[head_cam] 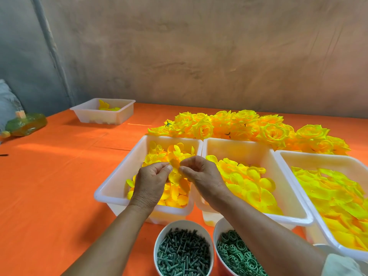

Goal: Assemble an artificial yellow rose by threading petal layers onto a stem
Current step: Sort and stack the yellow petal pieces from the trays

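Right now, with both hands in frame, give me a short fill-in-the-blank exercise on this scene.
1. The left hand and right hand pinch a yellow petal layer over the white bin, the ____ of the near three.
2. The tablecloth is ____.
3. The finished roses lie ____ the white bin, toward the wall.
4. The green rings sit to the ____ of the green pegs.
Missing: leftmost; orange; behind; right.

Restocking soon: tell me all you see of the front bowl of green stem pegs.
The bowl of green stem pegs is round, white, plastic-looking, upright on the orange tablecloth, its near side cut off by the frame. Short dark-green pegs fill it in a jumble. A bowl of green rings stands close on its right; no hand touches it.
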Demonstrator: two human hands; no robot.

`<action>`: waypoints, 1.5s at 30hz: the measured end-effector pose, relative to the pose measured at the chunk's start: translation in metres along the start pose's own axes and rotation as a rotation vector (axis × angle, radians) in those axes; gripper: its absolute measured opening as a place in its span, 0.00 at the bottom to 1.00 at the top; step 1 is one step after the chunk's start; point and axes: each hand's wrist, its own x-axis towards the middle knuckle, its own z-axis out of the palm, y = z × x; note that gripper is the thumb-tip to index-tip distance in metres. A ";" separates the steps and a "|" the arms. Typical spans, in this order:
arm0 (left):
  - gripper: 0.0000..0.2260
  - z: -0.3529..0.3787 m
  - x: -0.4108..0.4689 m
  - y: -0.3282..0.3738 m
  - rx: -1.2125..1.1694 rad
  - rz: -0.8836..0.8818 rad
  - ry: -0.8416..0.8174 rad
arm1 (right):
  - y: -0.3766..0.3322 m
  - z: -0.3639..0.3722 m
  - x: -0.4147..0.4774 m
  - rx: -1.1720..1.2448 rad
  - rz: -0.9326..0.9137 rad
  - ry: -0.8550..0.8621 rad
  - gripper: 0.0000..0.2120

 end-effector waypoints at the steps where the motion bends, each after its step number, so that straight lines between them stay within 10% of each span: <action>1: 0.06 0.000 0.001 0.000 -0.052 -0.030 -0.016 | 0.000 0.000 0.001 -0.066 -0.003 0.032 0.06; 9: 0.08 -0.007 0.006 0.010 -0.260 -0.203 -0.146 | -0.033 0.001 0.016 -0.396 0.044 0.004 0.10; 14: 0.27 -0.017 0.011 0.039 -0.350 -0.254 -0.261 | -0.054 -0.007 0.013 -0.348 0.000 0.150 0.10; 18: 0.05 -0.018 0.001 0.045 -0.148 -0.114 -0.166 | -0.064 -0.017 0.005 -0.402 -0.002 0.224 0.09; 23: 0.07 -0.007 -0.008 0.043 0.012 -0.060 -0.008 | -0.066 -0.019 -0.008 -0.077 0.166 0.001 0.13; 31: 0.08 0.007 -0.014 0.052 -0.177 -0.346 -0.209 | -0.053 -0.028 -0.017 0.041 0.226 0.015 0.09; 38: 0.08 0.004 -0.015 0.055 -0.791 -0.724 -0.272 | -0.050 -0.027 -0.015 0.474 0.296 -0.083 0.09; 45: 0.09 0.008 -0.016 0.047 -0.230 -0.471 -0.243 | -0.040 -0.025 -0.015 0.077 0.206 0.107 0.13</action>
